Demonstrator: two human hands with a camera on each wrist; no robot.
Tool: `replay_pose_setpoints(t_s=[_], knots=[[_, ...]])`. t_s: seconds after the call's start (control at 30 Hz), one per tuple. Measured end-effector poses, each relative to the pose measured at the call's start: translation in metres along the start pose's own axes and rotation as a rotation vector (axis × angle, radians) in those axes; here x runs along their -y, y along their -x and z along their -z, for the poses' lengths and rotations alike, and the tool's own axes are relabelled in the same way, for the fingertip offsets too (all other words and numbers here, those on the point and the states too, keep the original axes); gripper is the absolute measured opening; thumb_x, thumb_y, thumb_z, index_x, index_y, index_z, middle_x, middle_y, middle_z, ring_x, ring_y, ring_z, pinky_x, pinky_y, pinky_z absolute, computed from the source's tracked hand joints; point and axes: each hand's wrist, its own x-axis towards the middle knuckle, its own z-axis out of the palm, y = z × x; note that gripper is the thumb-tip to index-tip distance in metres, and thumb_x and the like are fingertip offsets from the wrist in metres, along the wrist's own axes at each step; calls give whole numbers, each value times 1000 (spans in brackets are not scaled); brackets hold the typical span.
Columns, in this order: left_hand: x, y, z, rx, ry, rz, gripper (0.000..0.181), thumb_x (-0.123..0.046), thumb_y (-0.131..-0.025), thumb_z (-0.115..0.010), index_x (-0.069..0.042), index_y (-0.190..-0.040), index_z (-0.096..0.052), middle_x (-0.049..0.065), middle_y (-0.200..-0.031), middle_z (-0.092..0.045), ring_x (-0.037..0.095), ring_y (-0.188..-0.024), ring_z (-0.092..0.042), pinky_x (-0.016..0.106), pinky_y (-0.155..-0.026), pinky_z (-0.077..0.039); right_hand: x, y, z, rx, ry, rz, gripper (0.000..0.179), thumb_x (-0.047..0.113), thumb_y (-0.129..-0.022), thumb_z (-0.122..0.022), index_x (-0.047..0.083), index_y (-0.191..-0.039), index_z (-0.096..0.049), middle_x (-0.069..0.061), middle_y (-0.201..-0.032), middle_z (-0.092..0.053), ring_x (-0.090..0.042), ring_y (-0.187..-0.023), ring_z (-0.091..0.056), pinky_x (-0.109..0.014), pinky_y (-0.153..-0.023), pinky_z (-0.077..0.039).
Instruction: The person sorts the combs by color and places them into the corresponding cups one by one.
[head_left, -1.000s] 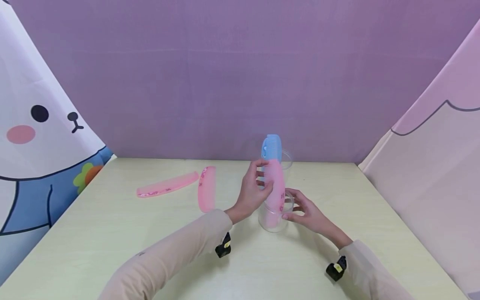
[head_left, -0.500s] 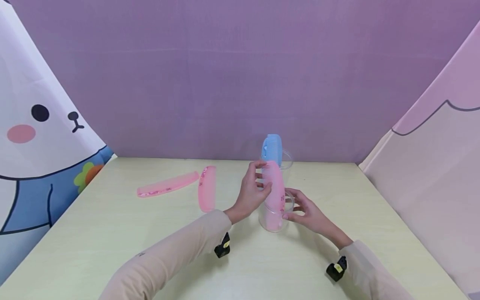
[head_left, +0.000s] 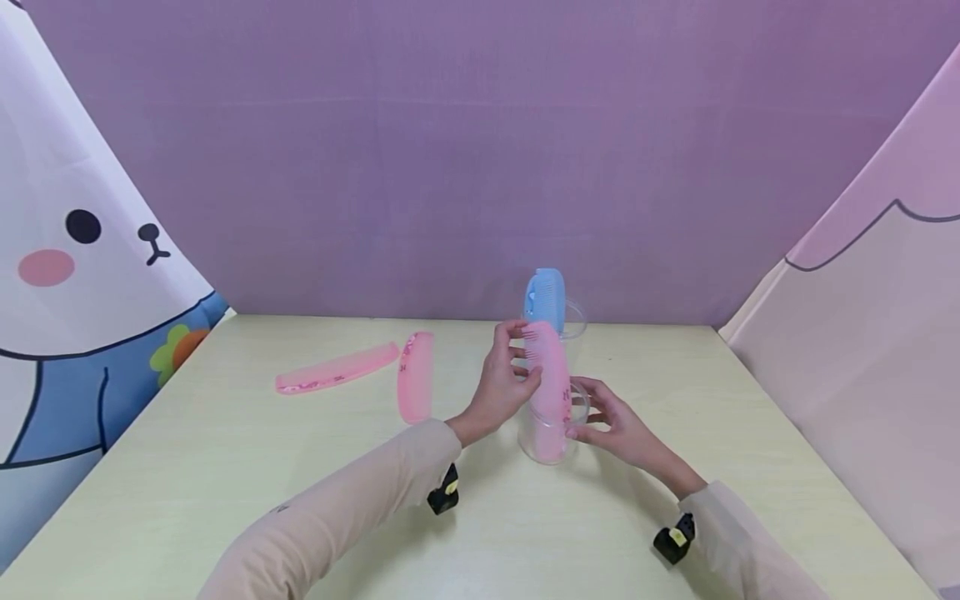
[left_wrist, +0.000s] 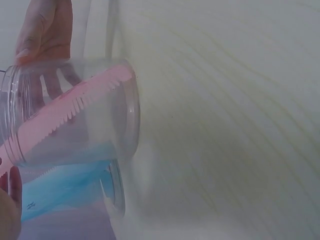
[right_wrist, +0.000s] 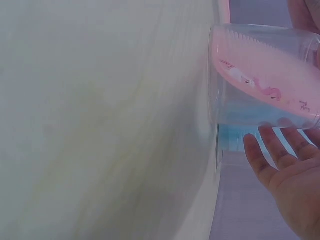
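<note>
Comb (head_left: pixel 551 379) slightly lower (in jar (head_left: pixel 528 443))

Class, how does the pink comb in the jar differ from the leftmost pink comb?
The held comb leans in the jar; the leftmost comb lies on the table. The left hand holds the held comb; no hand touches the leftmost comb. Both are pink with printed decoration.

left sleeve (head_left: pixel 337 517): beige, dark mark (head_left: pixel 281 507) | right sleeve (head_left: pixel 742 542): beige | wrist boxes (head_left: pixel 442 493): black, yellow-marked
</note>
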Motion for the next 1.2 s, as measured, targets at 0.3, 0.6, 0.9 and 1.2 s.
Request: replay_pose_setpoints(t_s=[0.3, 0.6, 0.9, 1.2], knots=[[-1, -2, 6, 29, -19, 23, 64, 3, -80, -63, -11, -132, -27, 12, -124, -43, 25, -94, -60, 26, -74, -54, -2, 0, 0, -3, 2, -2, 65, 12, -81, -67, 12, -137, -34, -13, -134, -44, -34, -114, -50, -34, -85, -50], [-23, 3, 28, 47, -16, -9, 58, 9, -80, -58, 4, -130, -29, 26, -122, -46, 40, -99, -58, 48, -81, -51, -2, 0, 0, -2, 2, -3, 65, 13, -81, -68, 12, -136, -34, -15, -135, -43, -36, -115, -51, -36, -85, -50], [9, 2, 50, 14, -119, 33, 54, 2, -81, -61, -3, -128, -35, 15, -120, -51, 34, -101, -57, 45, -83, -50, -2, 0, 0, 1, 3, -1, 65, 12, -81, -68, 10, -137, -34, -14, -134, -44, -35, -115, -50, -36, -85, -50], [51, 2, 80, -36, -281, 53, 53, -1, -80, -62, -4, -127, -38, 11, -119, -52, 30, -101, -57, 43, -82, -49, -3, 1, 0, -1, 6, 8, 64, 13, -81, -67, 11, -136, -34, -14, -134, -44, -35, -115, -50, -35, -84, -50]])
